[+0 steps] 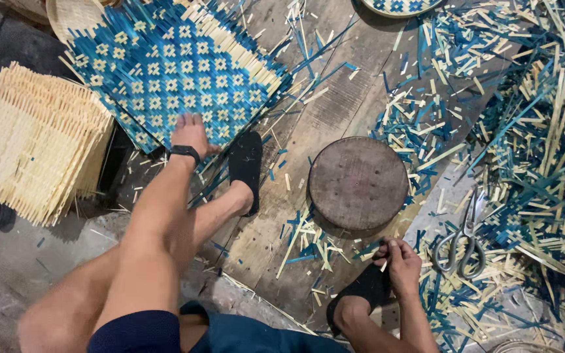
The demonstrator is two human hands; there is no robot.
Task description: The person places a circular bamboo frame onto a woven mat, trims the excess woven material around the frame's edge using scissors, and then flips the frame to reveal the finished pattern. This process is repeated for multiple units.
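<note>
One blue woven mat [178,72] lies under your left hand [191,134], fingers flat on it, gripping nothing; your right hand [401,265] curls near the scissors [465,238], untouched, seemingly empty; trimming undone.

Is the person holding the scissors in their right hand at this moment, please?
No, the scissors lie on the scraps beside the right hand.

black wristband [184,152], black sandals [246,163], navy shorts [243,333]

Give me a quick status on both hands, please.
Left hand flat on blue-and-natural woven mat. Right hand at black sandal, holding nothing visible. Scissors lie beside it among offcuts.
</note>
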